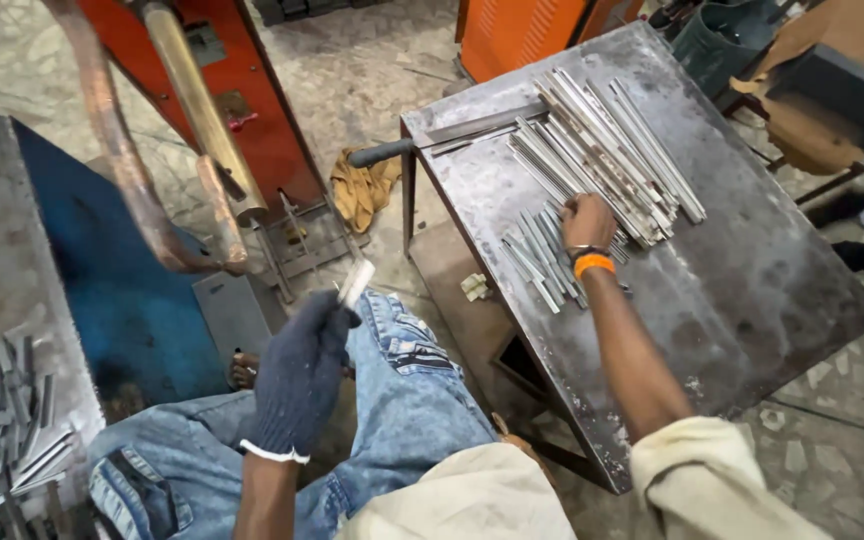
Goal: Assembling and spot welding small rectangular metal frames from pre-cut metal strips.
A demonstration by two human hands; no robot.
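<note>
My gloved left hand [302,375] pinches a short metal strip [355,283] while my bare right fingers [584,215], curled on the loose strips [542,262], could get cut by their edges.

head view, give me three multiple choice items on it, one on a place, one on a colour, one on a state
1. Where does the right hand rest?
A. on the short metal strips on the steel table
B. on the orange machine
C. on the yellow cloth on the floor

2. What colour is the wristband on the right wrist?
A. green
B. orange
C. white

3. What is the state of the gloved left hand?
A. open and empty
B. flat on the table
C. closed on a small metal piece

Answers: 1 A, its fingers lie on the short metal strips on the steel table. 2 B, the band is bright orange. 3 C, the dark glove's grip is closed on a small metal piece above the knee.
</note>
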